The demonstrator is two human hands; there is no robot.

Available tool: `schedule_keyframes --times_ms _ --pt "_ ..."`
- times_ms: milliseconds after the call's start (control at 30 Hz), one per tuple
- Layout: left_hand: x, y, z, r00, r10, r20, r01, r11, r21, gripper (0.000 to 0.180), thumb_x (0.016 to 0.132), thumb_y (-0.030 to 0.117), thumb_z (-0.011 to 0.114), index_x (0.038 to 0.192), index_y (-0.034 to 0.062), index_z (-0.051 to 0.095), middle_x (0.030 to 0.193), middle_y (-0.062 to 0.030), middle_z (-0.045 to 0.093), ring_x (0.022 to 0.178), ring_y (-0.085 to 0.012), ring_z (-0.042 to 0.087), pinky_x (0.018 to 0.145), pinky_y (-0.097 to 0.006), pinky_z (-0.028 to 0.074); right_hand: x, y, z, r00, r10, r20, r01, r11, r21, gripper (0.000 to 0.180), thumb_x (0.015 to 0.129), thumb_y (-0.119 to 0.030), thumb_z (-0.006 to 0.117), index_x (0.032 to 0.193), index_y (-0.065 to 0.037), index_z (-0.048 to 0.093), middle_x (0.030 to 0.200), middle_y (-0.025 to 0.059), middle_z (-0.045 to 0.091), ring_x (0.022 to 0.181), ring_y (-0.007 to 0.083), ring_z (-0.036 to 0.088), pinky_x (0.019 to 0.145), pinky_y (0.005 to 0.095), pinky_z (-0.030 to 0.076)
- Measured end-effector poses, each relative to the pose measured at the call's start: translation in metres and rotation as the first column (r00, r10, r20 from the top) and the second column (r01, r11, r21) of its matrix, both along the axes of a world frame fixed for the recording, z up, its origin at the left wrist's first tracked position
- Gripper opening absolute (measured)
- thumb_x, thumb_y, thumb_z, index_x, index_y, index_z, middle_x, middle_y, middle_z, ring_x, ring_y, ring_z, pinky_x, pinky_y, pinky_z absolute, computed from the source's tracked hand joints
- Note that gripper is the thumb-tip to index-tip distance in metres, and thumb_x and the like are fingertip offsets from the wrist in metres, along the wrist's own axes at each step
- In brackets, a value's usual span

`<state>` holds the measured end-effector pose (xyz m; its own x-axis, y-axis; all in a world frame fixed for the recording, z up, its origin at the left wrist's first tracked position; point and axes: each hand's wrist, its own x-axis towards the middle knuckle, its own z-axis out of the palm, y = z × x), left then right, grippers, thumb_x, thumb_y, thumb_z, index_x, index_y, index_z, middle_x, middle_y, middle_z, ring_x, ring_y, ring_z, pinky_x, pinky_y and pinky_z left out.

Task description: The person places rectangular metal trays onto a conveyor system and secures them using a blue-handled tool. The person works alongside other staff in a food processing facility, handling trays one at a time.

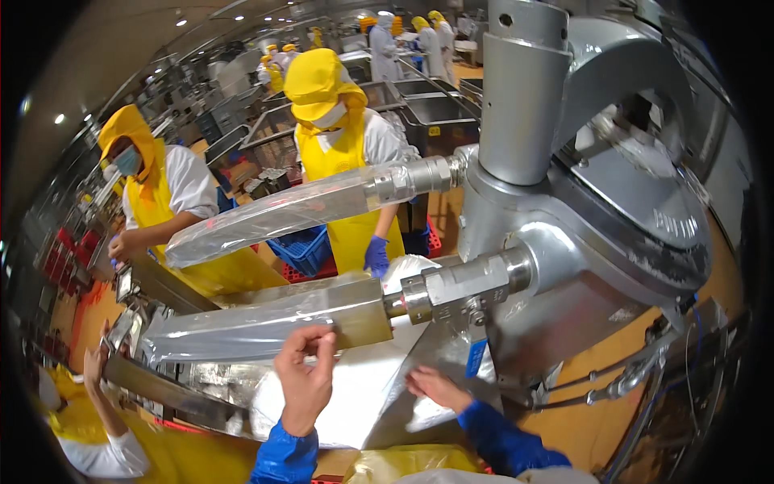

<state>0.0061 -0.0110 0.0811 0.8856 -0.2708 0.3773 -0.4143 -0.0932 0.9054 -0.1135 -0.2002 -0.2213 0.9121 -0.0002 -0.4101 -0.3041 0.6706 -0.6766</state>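
My left hand reaches up in a blue sleeve and pinches the edge of a clear plastic bag pulled over the lower flat metal nozzle of a steel filling machine. My right hand lies with fingers spread on a pile of silvery plastic bags below that nozzle. A second nozzle higher up also wears a clear bag that sticks out to the left.
A person in a yellow hood and apron bends over a blue crate behind the nozzles. Another in yellow stands at the left, and a third person's arm is at the lower left. Steel bins stand behind.
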Motion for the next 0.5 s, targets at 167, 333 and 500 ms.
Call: schedule_keyframes --times_ms 167,333,500 --pt "-0.029 -0.076 -0.020 0.991 -0.111 0.075 0.109 0.994 0.029 0.008 0.095 0.004 0.069 0.102 -0.0002 0.070 0.089 -0.0051 0.071 0.075 -0.0092 0.064 0.069 -0.025 0.051 -0.184 -0.039 -0.037 0.959 -0.264 -0.101 0.256 0.963 -0.087 0.022 0.101 -0.025 0.061 0.112 -0.006 0.064 0.094 0.0013 0.064 0.081 0.0102 0.058 0.068 0.0246 0.044" --pt "-0.074 -0.121 -0.021 0.971 -0.200 0.135 0.195 0.980 0.049 0.009 0.096 0.005 0.070 0.104 -0.0003 0.070 0.090 -0.0055 0.072 0.078 -0.0104 0.067 0.071 -0.025 0.052 -0.241 -0.058 -0.037 0.825 -0.493 -0.276 0.473 0.870 -0.139 0.022 0.097 -0.022 0.062 0.112 -0.006 0.061 0.092 0.0035 0.063 0.078 0.0119 0.061 0.066 0.0242 0.047" --pt "-0.067 -0.100 -0.023 0.950 -0.310 0.028 0.309 0.951 0.031 0.015 0.096 0.005 0.069 0.109 -0.0027 0.070 0.093 -0.0063 0.073 0.085 -0.0111 0.068 0.079 -0.026 0.054 -0.195 -0.042 0.015 0.863 -0.496 -0.101 0.460 0.852 -0.251 0.022 0.097 -0.022 0.062 0.112 -0.006 0.062 0.088 0.0023 0.062 0.074 0.0125 0.062 0.064 0.0241 0.047"
